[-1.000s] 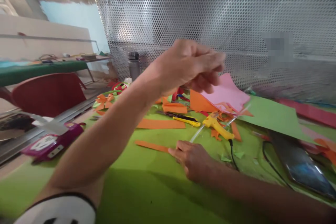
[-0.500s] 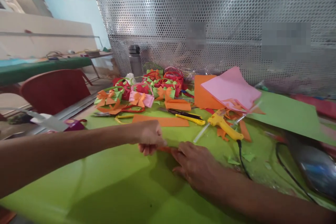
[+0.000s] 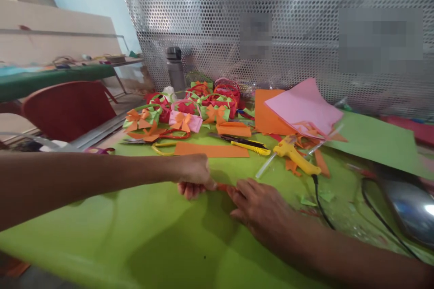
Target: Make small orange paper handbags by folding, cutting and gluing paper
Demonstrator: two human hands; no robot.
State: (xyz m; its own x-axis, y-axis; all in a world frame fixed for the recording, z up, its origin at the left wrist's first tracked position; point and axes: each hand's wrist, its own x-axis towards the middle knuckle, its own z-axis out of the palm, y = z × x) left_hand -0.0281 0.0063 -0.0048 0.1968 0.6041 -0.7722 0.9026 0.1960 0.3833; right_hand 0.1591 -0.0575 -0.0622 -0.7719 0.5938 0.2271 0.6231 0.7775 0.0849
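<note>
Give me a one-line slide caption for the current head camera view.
Two hands grip a small orange strip above a green table, near a yellow glue gun.

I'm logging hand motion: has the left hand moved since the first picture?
Yes, down: the left hand, then raised in front of the perforated silver metal screen, is now low over the green tabletop, beside the right hand.

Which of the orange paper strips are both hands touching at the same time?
The narrow strip, between the fingertips of the left hand and the right hand; the wider strip lies flat, farther back.
</note>
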